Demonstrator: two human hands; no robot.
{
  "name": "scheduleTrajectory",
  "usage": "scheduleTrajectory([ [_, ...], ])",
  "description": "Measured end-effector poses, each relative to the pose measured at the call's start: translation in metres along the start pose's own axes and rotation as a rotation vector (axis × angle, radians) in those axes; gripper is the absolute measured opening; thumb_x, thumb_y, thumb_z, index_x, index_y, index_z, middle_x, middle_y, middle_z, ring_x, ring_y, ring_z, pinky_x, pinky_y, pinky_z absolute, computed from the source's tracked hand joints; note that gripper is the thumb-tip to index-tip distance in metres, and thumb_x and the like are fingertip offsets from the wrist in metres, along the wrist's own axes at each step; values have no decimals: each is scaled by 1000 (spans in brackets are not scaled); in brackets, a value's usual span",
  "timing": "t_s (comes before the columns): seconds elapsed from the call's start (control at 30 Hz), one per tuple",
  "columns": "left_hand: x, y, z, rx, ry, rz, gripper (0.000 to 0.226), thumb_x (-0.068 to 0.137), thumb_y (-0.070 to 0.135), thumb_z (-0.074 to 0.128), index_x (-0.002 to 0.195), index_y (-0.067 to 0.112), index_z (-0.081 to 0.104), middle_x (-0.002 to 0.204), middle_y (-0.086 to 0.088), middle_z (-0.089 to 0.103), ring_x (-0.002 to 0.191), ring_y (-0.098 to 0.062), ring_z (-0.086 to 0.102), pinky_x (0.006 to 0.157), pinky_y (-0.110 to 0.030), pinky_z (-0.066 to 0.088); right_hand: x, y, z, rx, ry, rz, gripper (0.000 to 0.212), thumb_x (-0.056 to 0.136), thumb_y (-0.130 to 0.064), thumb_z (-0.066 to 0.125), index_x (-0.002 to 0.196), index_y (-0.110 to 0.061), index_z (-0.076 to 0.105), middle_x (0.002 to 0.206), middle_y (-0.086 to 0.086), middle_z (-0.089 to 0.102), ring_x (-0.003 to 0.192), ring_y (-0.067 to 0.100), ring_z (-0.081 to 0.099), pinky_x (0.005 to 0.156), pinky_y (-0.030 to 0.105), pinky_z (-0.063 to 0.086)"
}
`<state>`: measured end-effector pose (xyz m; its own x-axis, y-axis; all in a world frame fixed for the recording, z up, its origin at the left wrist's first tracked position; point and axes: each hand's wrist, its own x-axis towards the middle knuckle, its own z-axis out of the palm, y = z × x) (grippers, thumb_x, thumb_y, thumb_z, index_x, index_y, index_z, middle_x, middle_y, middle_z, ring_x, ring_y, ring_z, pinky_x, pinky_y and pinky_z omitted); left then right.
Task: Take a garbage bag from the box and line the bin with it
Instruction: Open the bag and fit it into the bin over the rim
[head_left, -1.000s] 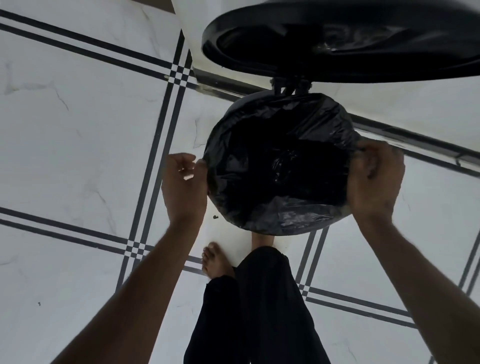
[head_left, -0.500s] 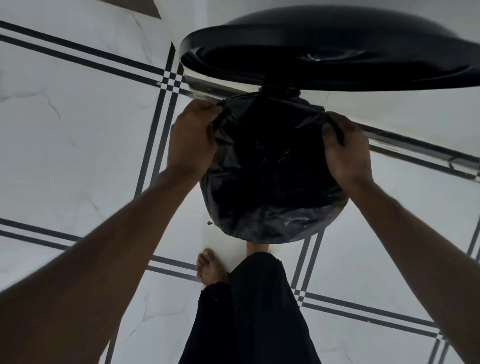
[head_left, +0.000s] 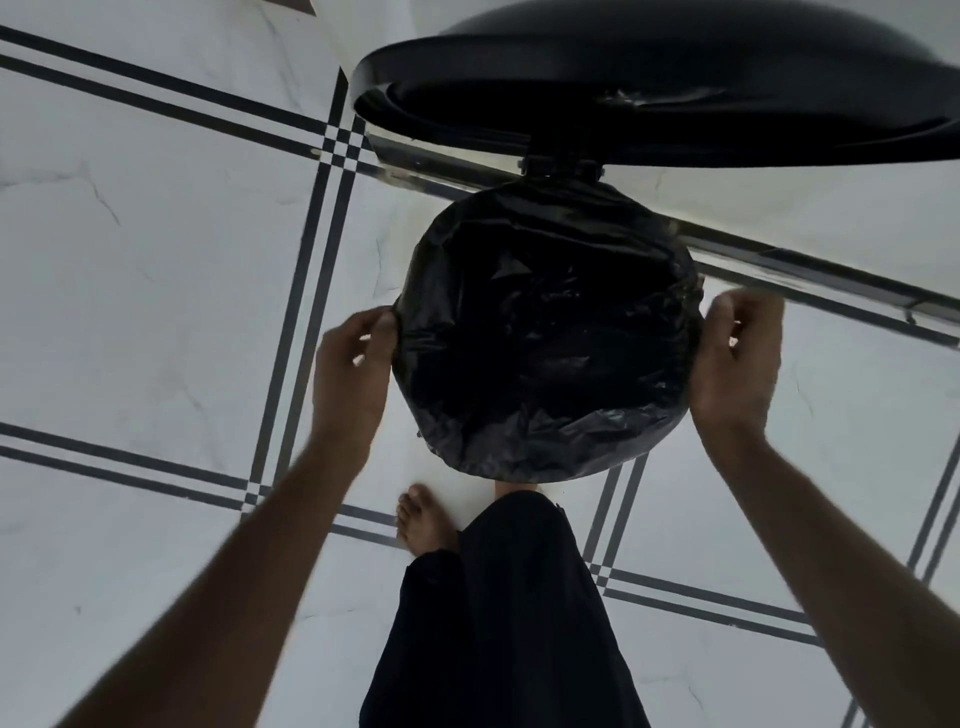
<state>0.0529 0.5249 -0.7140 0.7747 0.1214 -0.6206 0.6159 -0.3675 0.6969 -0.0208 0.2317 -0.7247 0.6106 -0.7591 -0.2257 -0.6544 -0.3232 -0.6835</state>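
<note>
Head view: black garbage bag (head_left: 545, 338) sat folded over the bin's rim, lid (head_left: 649, 93) up. Left hand (head_left: 353, 364) pinched the bag's left edge; right hand (head_left: 737, 358) curled at the right edge, grip unclear.

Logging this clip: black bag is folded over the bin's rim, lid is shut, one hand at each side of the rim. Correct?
Not quite. The head view shows the lid standing open above the bin. The rest holds: the garbage bag wraps the rim, with the left hand and right hand at its sides.
</note>
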Motion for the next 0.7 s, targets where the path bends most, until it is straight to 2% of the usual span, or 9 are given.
scheduleTrajectory([
  [0.07,-23,-16,-1,15,44,6,27,91,39,61,118,37,64,112,1,67,101,-12,65,87,-31,54,-20,9,-8,110,54,118,9,96,-30,45,96,-22,50,91,-11,57,81,4,53,77,22,46],
  [0.17,-39,-29,2,-128,79,-142,34,90,25,68,122,25,59,106,-9,69,90,-15,68,83,-35,58,-46,21,-16,265,-102,317,10,97,-26,52,88,-27,57,84,-8,61,80,11,55,77,35,49],
  [0.3,-41,-28,1,-368,-5,-352,12,94,10,63,106,11,63,86,-7,74,83,-17,72,76,-28,60,-54,29,-24,534,-335,532,14,100,-22,54,105,-17,65,99,2,68,92,18,62,89,36,50],
  [0.4,-36,-28,-2,-434,-107,-407,13,96,4,57,97,13,66,84,-2,75,83,-16,72,74,-26,59,-47,46,-27,774,-510,671,23,101,-26,50,119,-18,62,106,-2,67,90,11,63,86,26,54],
  [0.47,-33,-29,-2,-438,-131,-435,14,97,4,55,96,13,66,88,-2,75,87,-18,71,78,-30,58,-42,53,-23,842,-519,760,25,101,-25,50,121,-14,59,108,2,61,90,13,56,89,26,53],
  [0.57,-26,-30,0,-435,-128,-511,14,99,6,53,98,11,65,96,-7,72,91,-19,69,87,-36,57,-37,67,-15,808,-503,757,39,103,-17,49,139,-2,47,143,19,48,130,34,47,116,42,32],
  [0.6,-23,-30,3,-420,-132,-526,13,99,6,53,98,11,65,95,-7,71,90,-19,69,88,-37,57,-36,66,-12,788,-500,741,39,103,-16,49,139,-2,47,144,19,49,133,35,47,115,44,34],
  [0.63,-20,-31,6,-387,-131,-533,13,99,5,53,98,12,64,95,-7,71,90,-20,69,88,-37,57,-36,62,-10,752,-486,732,35,101,-14,52,135,-3,53,137,17,56,126,33,55,109,40,44],
  [0.7,-15,-29,14,-307,-85,-530,17,99,2,51,95,13,63,98,-8,71,94,-23,69,84,-36,58,-39,51,-7,669,-421,694,20,99,-12,56,115,-7,66,109,8,70,96,21,67,81,27,58],
])
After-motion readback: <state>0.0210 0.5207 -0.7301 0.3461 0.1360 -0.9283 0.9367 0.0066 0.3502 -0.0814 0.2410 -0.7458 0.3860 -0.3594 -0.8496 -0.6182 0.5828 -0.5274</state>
